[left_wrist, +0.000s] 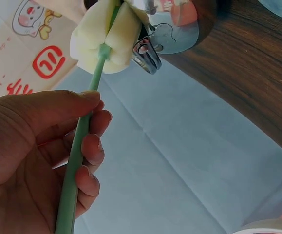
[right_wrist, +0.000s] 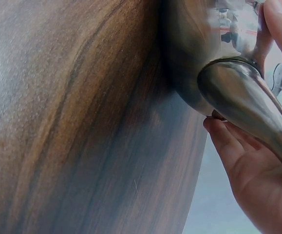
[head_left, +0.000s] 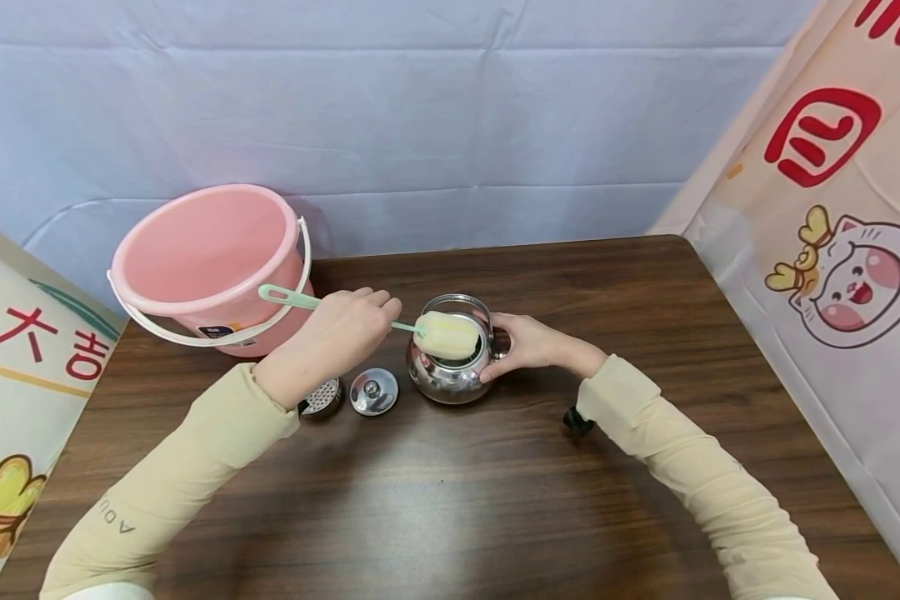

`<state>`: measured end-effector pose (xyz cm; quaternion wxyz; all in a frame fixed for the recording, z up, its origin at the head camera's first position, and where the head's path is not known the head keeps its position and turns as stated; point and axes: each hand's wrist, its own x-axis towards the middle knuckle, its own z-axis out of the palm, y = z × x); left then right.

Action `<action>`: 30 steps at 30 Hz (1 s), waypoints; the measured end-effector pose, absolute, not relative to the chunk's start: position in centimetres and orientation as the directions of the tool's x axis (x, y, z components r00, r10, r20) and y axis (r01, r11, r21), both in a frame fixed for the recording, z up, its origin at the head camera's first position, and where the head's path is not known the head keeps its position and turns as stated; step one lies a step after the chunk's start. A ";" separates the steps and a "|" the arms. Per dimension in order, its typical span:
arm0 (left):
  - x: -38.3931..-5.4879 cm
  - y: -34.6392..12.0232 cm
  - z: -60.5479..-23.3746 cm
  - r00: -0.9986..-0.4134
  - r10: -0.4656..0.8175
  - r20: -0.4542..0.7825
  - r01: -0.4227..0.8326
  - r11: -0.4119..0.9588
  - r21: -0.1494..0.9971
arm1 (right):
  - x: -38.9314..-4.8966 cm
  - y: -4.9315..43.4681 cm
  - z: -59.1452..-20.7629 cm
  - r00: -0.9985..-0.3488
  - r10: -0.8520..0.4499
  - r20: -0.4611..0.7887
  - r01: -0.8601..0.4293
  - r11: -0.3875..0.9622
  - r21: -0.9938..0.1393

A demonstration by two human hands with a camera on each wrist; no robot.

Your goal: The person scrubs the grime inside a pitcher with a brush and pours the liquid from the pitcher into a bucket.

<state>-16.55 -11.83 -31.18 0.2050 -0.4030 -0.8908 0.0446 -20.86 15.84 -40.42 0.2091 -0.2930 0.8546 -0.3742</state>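
My left hand [head_left: 354, 323] grips the green handle of a sponge bottle brush [head_left: 447, 336], thumb along the stem and fingers curled round it in the left wrist view. The brush's pale yellow sponge head lies sideways over the round opening of a shiny steel kettle [head_left: 450, 383]. On the kettle's right side, my right hand [head_left: 531, 342] holds the body with thumb and fingers to either side of the spout [right_wrist: 243, 97]. The kettle's hoop handle [head_left: 457, 298] stands up behind the sponge. A steel lid [head_left: 374, 392] with a knob rests on the table left of the kettle.
A perforated steel strainer [head_left: 321, 398] sits beside the lid, partly hidden by the left wrist. At the back left stands a pink bucket [head_left: 213, 242] with a white carrying handle. A pale cloth backdrop [head_left: 420, 125] hangs behind the brown wooden table [head_left: 450, 508].
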 end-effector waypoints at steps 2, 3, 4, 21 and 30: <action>-16.5 -11.8 -31.2 -0.589 0.738 0.329 0.702 0.669 -0.244 | -20.9 15.8 -40.4 -0.739 -0.660 -0.133 -0.351 0.546 -0.761; -16.5 -11.8 -31.1 -0.589 0.739 0.327 0.703 0.668 -0.245 | -20.9 15.8 -40.4 -0.739 -0.660 -0.133 -0.351 0.547 -0.760; -16.5 -11.7 -31.1 -0.588 0.741 0.324 0.704 0.666 -0.246 | -20.9 15.9 -40.4 -0.739 -0.660 -0.133 -0.353 0.548 -0.759; -16.3 -11.5 -30.4 -0.592 0.762 0.262 0.715 0.646 -0.266 | -21.0 15.9 -40.6 -0.739 -0.660 -0.138 -0.351 0.552 -0.757; -16.0 -10.7 -30.1 -0.570 0.789 0.229 0.722 0.614 -0.319 | -21.0 16.0 -40.6 -0.736 -0.661 -0.148 -0.341 0.550 -0.762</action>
